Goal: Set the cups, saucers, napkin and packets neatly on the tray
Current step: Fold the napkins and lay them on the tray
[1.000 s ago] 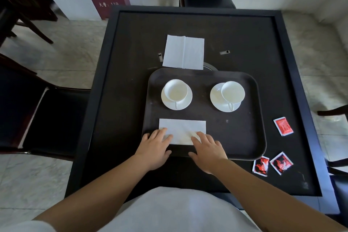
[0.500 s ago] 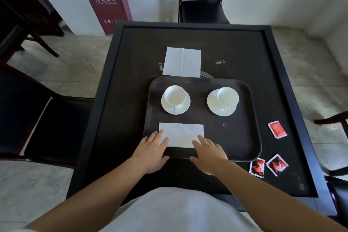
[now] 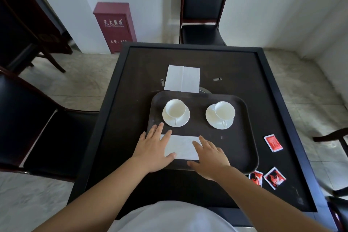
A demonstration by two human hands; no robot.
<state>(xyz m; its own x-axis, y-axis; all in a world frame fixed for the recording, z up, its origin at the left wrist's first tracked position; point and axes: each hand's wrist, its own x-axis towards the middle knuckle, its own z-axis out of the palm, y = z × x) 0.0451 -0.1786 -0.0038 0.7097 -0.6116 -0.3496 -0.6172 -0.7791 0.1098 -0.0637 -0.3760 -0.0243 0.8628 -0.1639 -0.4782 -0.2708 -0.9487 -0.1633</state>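
- The left hand (image 3: 153, 151) was laid flat, fingers straight and spread, on the left end of a folded white napkin (image 3: 181, 147); nothing was gripped.
- The right hand (image 3: 209, 156) was laid flat with straight fingers on the right end of the same napkin, its thumb over the tray's near rim.
- The napkin was seen lying lengthwise at the near edge of a dark brown tray (image 3: 243, 137), left of the tray's middle.
- Farther back on the tray, a white cup on the left (image 3: 175, 108) was seated on its saucer (image 3: 176, 118), handle turned toward the person.
- A second white cup (image 3: 224, 110) was set toward the far right of its own saucer (image 3: 216, 120), handle likewise toward the person.
- A second, unfolded napkin (image 3: 181, 78) was found on the tabletop (image 3: 131, 100) just beyond the tray's far rim.
- One red packet (image 3: 273, 142) was seen on the tabletop right of the tray, apart from it.
- Two further red packets (image 3: 256, 178) (image 3: 275, 177) were lying side by side at the tray's near right corner.
- A red cabinet (image 3: 114, 26) and a black-seated chair (image 3: 203, 11) were placed against the wall beyond the tabletop.
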